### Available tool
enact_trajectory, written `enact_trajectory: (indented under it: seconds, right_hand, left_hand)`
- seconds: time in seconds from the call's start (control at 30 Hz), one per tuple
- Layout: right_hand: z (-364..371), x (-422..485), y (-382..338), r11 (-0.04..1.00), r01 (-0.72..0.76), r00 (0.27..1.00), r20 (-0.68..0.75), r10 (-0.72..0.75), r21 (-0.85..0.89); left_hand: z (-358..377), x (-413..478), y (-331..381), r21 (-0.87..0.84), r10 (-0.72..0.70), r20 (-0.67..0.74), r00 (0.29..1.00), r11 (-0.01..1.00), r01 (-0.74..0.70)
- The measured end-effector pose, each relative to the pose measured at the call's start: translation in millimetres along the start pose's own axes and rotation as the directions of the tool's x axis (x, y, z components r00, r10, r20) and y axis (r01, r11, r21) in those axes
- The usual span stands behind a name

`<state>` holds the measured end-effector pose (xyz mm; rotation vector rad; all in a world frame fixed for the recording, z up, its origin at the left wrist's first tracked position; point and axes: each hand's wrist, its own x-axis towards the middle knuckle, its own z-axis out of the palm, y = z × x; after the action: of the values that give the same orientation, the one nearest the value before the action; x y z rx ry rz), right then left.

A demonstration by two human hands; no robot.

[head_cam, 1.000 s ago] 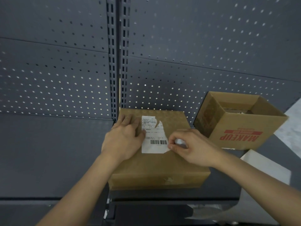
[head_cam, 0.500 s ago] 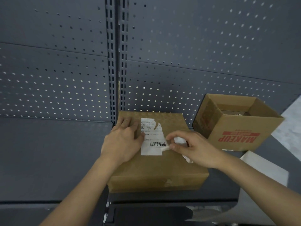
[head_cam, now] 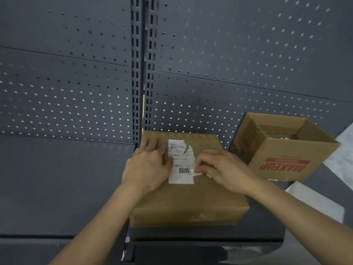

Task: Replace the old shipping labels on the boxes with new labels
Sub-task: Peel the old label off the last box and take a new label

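A flat brown cardboard box [head_cam: 191, 199] lies on a dark shelf in front of me. On its top sits a white shipping label [head_cam: 180, 163] with a barcode, torn at its upper right. My left hand [head_cam: 148, 165] presses flat on the box top beside the label's left edge, thumb touching the label. My right hand [head_cam: 223, 170] pinches a peeled strip of the label at its right edge, near the barcode.
An open cardboard box printed MAKEUP [head_cam: 282, 148] stands at the right, against the perforated grey back panel [head_cam: 76, 83]. A white sheet [head_cam: 315, 203] lies at the shelf's right front. The shelf's front edge [head_cam: 57, 238] runs below the flat box.
My right hand has lifted a strip of the label's right edge off the box and pulled it slightly rightward. My left hand has stayed pressed on the box.
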<state>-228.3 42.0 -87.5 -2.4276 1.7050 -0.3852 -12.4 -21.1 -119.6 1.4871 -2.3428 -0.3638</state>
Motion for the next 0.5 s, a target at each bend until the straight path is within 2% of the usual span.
enact_trajectory:
  seconds: [0.1, 0.2, 0.33, 0.5]
  right_hand:
    - [3, 9, 2, 0.997, -0.075, 0.995, -0.065, 0.076, 0.028]
    - [2, 23, 4, 0.982, -0.138, 0.973, -0.167, 0.159, 0.127]
    - [-1, 38, 9, 0.925, -0.232, 0.928, -0.216, 0.303, 0.3]
    - [-4, 44, 16, 0.924, -0.236, 0.93, -0.204, 0.304, 0.3]
  left_hand:
    - [1, 0, -1, -0.001, 0.002, 0.009, 1.0, 1.0, -0.002]
    - [0, 0, 0, -0.006, -0.006, 0.02, 1.0, 1.0, 0.006]
    - [-2, -2, 1, -0.013, -0.014, 0.022, 1.0, 1.0, 0.014]
    - [-2, -1, 1, -0.006, -0.013, 0.024, 1.0, 1.0, 0.013]
